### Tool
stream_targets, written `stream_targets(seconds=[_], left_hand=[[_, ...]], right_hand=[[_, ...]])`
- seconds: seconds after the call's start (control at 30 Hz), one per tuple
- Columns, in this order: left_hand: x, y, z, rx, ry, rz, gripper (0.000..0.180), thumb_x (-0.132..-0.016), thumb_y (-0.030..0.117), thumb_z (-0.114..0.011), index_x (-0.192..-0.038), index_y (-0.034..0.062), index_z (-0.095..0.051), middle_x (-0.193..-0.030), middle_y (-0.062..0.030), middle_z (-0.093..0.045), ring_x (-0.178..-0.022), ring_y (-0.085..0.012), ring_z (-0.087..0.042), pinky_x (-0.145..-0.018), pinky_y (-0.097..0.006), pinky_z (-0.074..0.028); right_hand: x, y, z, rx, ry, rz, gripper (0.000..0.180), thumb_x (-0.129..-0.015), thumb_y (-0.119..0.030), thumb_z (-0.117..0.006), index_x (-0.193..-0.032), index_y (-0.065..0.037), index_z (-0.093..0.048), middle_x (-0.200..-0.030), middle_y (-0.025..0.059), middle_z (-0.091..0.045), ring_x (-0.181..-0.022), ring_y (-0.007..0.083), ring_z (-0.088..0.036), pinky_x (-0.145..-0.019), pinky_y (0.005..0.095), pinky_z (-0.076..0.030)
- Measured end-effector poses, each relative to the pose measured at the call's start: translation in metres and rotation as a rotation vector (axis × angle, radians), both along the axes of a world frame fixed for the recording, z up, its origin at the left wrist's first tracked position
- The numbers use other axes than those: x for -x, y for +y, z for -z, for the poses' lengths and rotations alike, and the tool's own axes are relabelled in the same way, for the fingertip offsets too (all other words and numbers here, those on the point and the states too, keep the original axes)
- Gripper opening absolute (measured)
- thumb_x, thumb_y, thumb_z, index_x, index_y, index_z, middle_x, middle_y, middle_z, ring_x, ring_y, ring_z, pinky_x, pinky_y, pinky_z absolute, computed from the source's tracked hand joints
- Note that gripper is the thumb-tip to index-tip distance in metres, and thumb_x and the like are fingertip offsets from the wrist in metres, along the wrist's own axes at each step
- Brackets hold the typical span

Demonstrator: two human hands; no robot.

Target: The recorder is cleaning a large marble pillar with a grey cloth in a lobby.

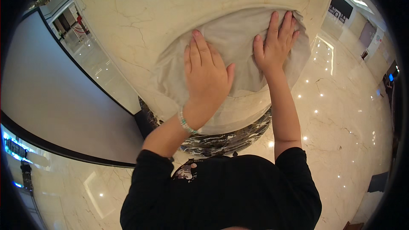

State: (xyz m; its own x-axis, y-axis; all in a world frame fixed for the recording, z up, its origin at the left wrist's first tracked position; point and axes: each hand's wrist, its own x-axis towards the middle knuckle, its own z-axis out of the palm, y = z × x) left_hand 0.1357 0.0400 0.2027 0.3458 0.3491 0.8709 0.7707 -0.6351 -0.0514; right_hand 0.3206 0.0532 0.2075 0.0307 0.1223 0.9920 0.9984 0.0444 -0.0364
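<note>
A thin grey cloth [238, 30] lies spread against the curved side of a cream marble column [115, 21], its surface creased and rippled. On its left part rests my left hand [208, 72], palm flat, fingers stretched upward and the thumb out to the right. Higher up, near the cloth's upper right edge, my right hand [277, 44] presses on it with fingers spread. A beaded bracelet [185, 122] circles my left wrist. Both hands lie on the cloth without gripping it; the cloth under the palms is hidden.
Dark veined stone [217, 140] rings the column's base. Close on the left stands a large pale panel [68, 89] with a black frame. Glossy marble floor [336, 119] reflects ceiling lights. A dark screen [341, 6] hangs at the far right, and a red rope barrier [81, 23] is at the far left.
</note>
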Motion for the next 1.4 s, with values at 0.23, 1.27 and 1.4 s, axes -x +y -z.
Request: stream_targets(seconds=[0.23, 1.27, 1.4], left_hand=[[-0.03, 0.017, 0.025, -0.038, -0.252, 0.105, 0.073, -0.075, 0.046, -0.054, -0.13, 0.0036, -0.034, -0.128, -0.033, -0.027, -0.115, -0.0475, -0.03, -0.096, -0.056, -0.022], [0.018, 0.079, 0.002, -0.471, -0.071, 0.065, 0.06, -0.084, 0.049, -0.041, -0.13, 0.0095, -0.039, -0.135, -0.0177, -0.032, -0.122, -0.0368, -0.032, -0.099, -0.047, -0.023], [0.022, 0.082, 0.04, -0.42, -0.06, 0.059, 0.061, -0.085, 0.05, -0.039, -0.131, 0.0088, -0.037, -0.137, -0.0192, -0.029, -0.125, -0.0383, -0.027, -0.1, -0.049, -0.02]], right_hand=[[-0.01, -0.004, 0.002, 0.021, 0.015, 0.042, 0.067, -0.071, -0.037, -0.055, -0.131, -0.015, -0.036, -0.139, 0.0201, -0.021, -0.127, 0.04, -0.021, -0.099, 0.0572, -0.014], [0.01, -0.001, 0.019, 0.028, 0.082, -0.067, 0.066, -0.073, -0.04, -0.053, -0.13, -0.01, -0.038, -0.138, 0.0211, -0.023, -0.127, 0.0397, -0.021, -0.1, 0.0518, -0.015], [0.009, 0.0, 0.042, 0.024, 0.044, -0.035, 0.063, -0.074, -0.042, -0.051, -0.128, -0.011, -0.041, -0.137, 0.0209, -0.027, -0.125, 0.0401, -0.023, -0.099, 0.0507, -0.018]])
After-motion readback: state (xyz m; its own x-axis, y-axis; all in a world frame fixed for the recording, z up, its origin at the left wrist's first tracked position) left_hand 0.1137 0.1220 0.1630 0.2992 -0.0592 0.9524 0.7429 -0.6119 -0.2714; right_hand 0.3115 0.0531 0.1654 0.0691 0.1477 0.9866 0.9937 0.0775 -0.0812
